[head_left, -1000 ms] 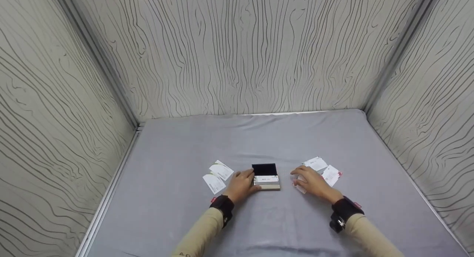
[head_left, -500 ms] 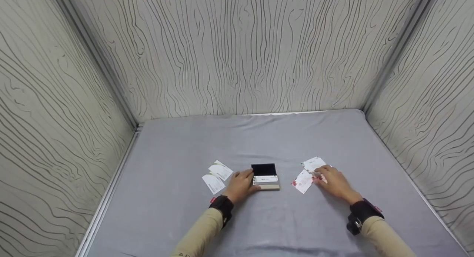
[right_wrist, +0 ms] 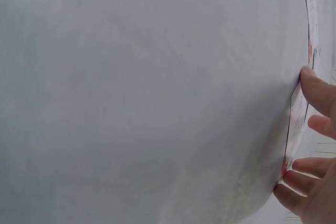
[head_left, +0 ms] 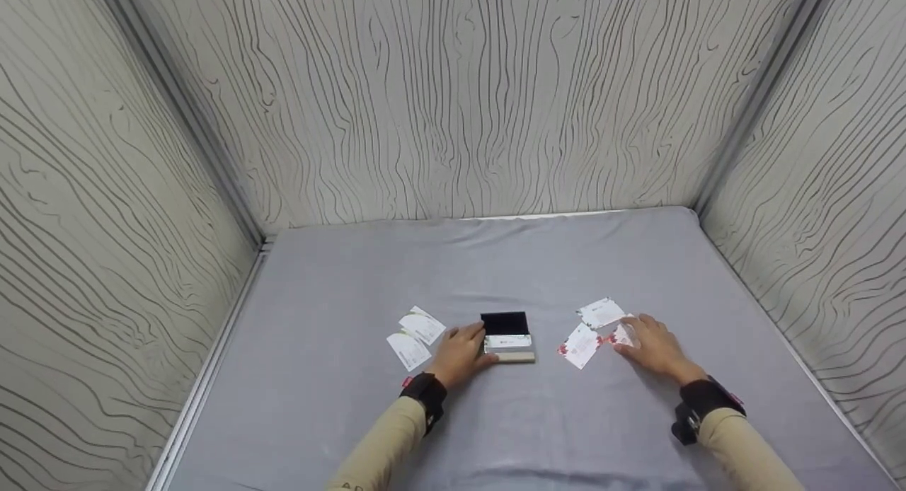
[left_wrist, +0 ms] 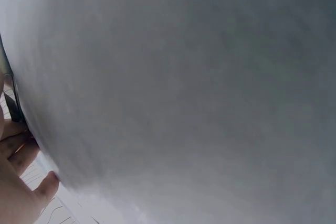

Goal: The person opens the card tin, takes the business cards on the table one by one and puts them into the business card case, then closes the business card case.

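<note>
My left hand point(head_left: 458, 353) grips the left side of an open card case point(head_left: 515, 358), thumb at its front corner and fingers at the hinge side. The case has a dark lid lining, and a white business card shows inside it. On the right, my right hand point(head_left: 655, 346) holds a white business card with red flower corners point(head_left: 624, 334). The right wrist view shows my thumb point(right_wrist: 311, 81) at one edge of this card point(right_wrist: 296, 114) and fingers at the far edge. A red-cornered card point(head_left: 580, 346) and a green-cornered card point(head_left: 600, 313) lie beside it.
Two white cards with a green curve, an upper card point(head_left: 423, 326) and a lower card point(head_left: 408, 351), lie left of my left hand. Grey cloth point(head_left: 396, 264) covers the table. Wood-patterned panels point(head_left: 453, 109) rise at the back and both sides.
My right hand has moved right, off the left red-cornered card, which now lies uncovered, and onto the right red-cornered card. My left hand and the card case have stayed in place.
</note>
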Demonstrator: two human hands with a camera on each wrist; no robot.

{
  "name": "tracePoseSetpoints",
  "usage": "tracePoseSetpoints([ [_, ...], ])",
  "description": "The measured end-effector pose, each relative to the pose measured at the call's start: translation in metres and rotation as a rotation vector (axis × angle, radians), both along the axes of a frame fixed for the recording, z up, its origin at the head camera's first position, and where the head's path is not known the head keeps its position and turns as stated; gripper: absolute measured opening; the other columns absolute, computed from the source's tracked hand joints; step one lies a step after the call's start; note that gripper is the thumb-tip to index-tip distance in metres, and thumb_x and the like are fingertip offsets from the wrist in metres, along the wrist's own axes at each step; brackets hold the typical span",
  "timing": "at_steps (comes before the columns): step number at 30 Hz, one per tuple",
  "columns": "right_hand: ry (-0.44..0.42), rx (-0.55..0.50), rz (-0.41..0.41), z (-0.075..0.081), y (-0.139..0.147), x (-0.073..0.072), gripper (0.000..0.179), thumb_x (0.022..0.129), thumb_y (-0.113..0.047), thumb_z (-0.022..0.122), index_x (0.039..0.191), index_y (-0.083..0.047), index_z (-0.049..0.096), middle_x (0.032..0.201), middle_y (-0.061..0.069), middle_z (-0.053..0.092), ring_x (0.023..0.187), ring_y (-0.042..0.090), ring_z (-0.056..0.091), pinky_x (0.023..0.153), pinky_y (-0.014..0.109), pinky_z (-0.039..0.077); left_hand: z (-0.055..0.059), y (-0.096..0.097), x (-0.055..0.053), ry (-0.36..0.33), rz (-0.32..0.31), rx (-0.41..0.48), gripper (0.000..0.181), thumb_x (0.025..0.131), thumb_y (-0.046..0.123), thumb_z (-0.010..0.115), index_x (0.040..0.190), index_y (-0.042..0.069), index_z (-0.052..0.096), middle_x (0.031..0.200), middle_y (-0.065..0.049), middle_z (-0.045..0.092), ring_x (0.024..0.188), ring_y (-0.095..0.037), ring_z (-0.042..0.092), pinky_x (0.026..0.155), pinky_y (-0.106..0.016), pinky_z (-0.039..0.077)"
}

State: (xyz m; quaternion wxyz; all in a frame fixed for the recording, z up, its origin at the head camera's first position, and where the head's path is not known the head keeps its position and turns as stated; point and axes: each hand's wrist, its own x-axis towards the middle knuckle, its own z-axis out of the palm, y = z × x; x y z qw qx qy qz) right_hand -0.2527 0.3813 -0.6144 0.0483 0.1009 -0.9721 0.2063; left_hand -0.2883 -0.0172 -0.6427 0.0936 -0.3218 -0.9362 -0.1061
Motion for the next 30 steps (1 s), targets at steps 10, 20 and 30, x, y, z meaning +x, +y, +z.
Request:
tracePoseSetpoints([
  [10, -0.024, -0.006, -0.054, 0.0024, 0.0045, -0.0021, 0.06, 0.081, -0.026, 0.08, 0.126, 0.007, 0.057, 0.123, 0.038, 0.049, 0.109, 0.056, 0.046, 0.088, 0.066, 0.037, 0.0037, 0.0006, 0.0008, -0.012, -0.003, 0.0, 0.061, 0.096, 0.048, 0.058, 0.131, -0.002, 0.059, 0.138, -0.012, 0.056, 0.129, -0.022, 0.051, 0.103, -0.045, 0.04],
  [20, -0.066, -0.016, -0.093, 0.0047, 0.0051, -0.0017, 0.068, 0.076, -0.027, 0.085, 0.131, 0.002, 0.056, 0.125, 0.039, 0.047, 0.101, 0.053, 0.043, 0.083, 0.059, 0.033, 0.0033, 0.0002, 0.0004, -0.009, -0.003, -0.001, 0.063, 0.095, 0.051, 0.058, 0.131, -0.001, 0.06, 0.138, -0.011, 0.057, 0.129, -0.021, 0.051, 0.102, -0.044, 0.041],
  [30, -0.011, -0.008, -0.1, 0.0043, 0.0039, 0.0006, 0.065, 0.075, -0.025, 0.085, 0.129, 0.0, 0.059, 0.124, 0.036, 0.048, 0.105, 0.053, 0.038, 0.083, 0.06, 0.028, 0.0025, -0.0011, 0.0002, -0.023, 0.002, 0.002, 0.063, 0.095, 0.051, 0.058, 0.131, -0.002, 0.06, 0.138, -0.012, 0.057, 0.129, -0.021, 0.051, 0.103, -0.044, 0.04],
])
